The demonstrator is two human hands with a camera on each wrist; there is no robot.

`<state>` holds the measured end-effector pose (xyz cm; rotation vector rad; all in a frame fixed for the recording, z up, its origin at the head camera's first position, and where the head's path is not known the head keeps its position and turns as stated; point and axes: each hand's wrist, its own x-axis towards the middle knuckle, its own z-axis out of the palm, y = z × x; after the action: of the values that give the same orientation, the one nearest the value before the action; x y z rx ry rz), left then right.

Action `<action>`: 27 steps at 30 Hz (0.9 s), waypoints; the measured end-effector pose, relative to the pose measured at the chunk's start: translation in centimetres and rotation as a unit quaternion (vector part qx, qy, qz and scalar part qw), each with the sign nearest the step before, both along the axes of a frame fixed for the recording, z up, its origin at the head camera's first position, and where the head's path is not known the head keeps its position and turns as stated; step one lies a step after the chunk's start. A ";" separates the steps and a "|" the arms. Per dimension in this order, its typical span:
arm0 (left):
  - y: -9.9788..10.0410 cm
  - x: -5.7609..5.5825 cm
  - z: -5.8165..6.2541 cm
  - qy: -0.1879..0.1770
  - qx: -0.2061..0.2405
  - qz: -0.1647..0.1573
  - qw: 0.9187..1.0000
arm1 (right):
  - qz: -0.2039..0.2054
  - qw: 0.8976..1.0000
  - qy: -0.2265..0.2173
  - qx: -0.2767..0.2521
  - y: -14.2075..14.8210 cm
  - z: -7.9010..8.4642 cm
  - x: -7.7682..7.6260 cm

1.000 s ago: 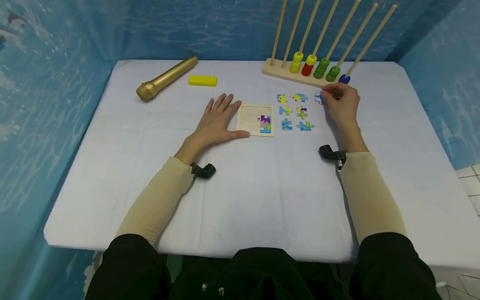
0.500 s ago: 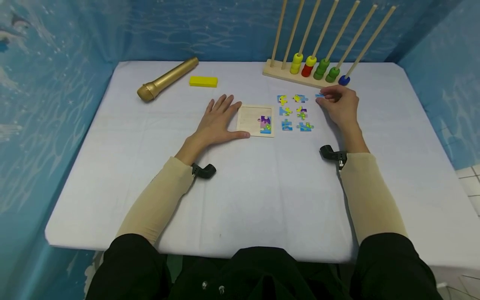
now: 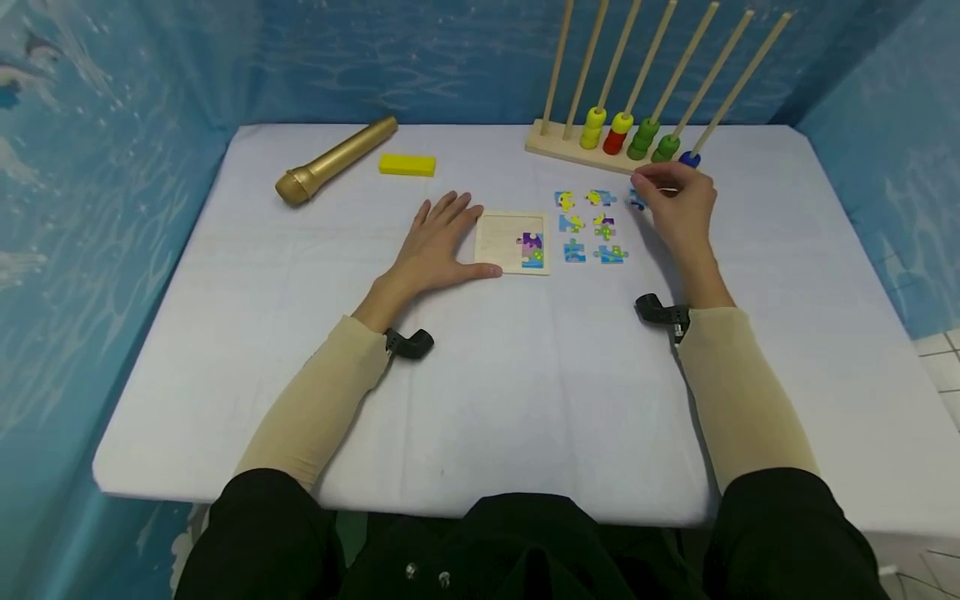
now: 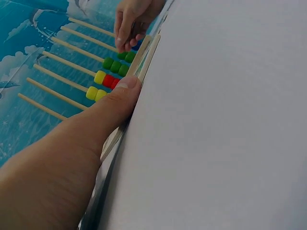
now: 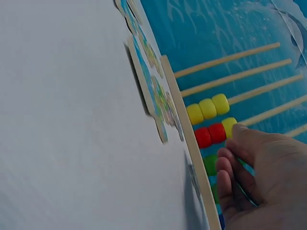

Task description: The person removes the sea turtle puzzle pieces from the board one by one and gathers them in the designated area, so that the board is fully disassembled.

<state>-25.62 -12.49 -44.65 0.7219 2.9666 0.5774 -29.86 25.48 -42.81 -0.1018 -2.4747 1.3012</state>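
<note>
My left hand [image 3: 435, 250] lies flat with fingers spread, its thumb and index finger against the left side of a small wooden puzzle tray [image 3: 495, 242]. Joined purple, pink and blue puzzle pieces [image 3: 532, 250] sit in the tray's lower right corner. My right hand [image 3: 682, 204] hovers just above a blue puzzle piece [image 3: 637, 200], its fingers loosely bent. In the right wrist view that piece [image 5: 194, 179] lies on the cloth, apart from the fingertips, and no object shows between thumb and fingers. Several loose puzzle pieces [image 3: 573, 252] lie in two columns between tray and right hand.
Behind the right hand stands a wooden bead rack [image 3: 577, 152] with tall rods and coloured beads. A gold microphone [image 3: 333, 162] and a yellow block [image 3: 407, 165] lie at the back left. White cloth [image 3: 525, 400] covers the table, and blue sheeting surrounds it.
My right fingers, at the blue piece earlier, have shifted slightly and now stand above it, with more of the piece showing. The left hand and tray have stayed in place.
</note>
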 end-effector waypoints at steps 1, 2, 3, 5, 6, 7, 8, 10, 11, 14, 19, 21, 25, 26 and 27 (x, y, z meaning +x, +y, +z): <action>0.0 0.0 0.0 0.002 0.001 0.001 1.000 | 0.007 1.000 -0.001 -0.005 -0.3 0.2 0.0; 0.0 0.0 0.0 0.003 0.002 0.003 1.000 | 0.014 1.000 -0.006 -0.013 -0.5 0.4 0.1; 0.1 0.0 0.1 0.004 0.003 0.004 1.000 | 0.023 0.999 -0.011 -0.020 -0.9 0.6 0.1; 0.1 -0.1 0.1 0.003 0.003 0.007 1.000 | 0.051 0.998 -0.017 -0.026 -1.7 0.8 0.3; 0.1 -0.1 0.1 0.003 0.003 0.008 1.000 | 0.070 0.997 -0.023 -0.024 -2.1 0.9 0.4; 0.1 -0.1 0.1 0.004 0.002 0.009 1.000 | 0.090 0.995 -0.026 -0.012 -2.6 1.1 0.6; 0.1 -0.1 0.1 0.004 0.002 0.009 1.000 | 0.113 0.993 -0.032 -0.001 -3.2 1.2 0.8; 0.2 -0.1 0.1 0.004 0.001 0.011 1.000 | 0.163 0.985 -0.047 0.027 -4.2 1.4 1.1; 0.3 -0.1 0.1 0.005 0.001 0.013 1.000 | 0.187 0.980 -0.055 0.042 -4.6 1.4 1.2; 0.4 0.0 0.1 0.003 -0.002 0.015 1.000 | 0.246 0.964 -0.072 0.074 -5.7 1.3 1.6; 0.4 0.1 0.1 0.006 -0.007 0.015 1.000 | 0.285 0.950 -0.077 0.101 -6.8 1.2 2.1; 0.4 0.1 0.2 0.009 -0.008 0.015 1.000 | 0.290 0.948 -0.077 0.106 -7.1 1.2 2.2; 0.5 0.0 0.3 0.012 -0.007 0.015 1.000 | 0.294 0.945 -0.084 0.118 -7.6 1.1 2.4; 0.5 0.0 0.3 0.012 -0.008 0.015 1.000 | 0.296 0.944 -0.084 0.122 -7.7 1.1 2.4; 0.5 0.0 0.3 0.012 -0.008 0.015 1.000 | 0.298 0.943 -0.085 0.124 -7.8 1.1 2.5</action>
<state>-25.66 -11.95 -44.33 0.6900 3.0043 0.5495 -27.40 17.67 -41.76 0.6735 -2.9231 1.2029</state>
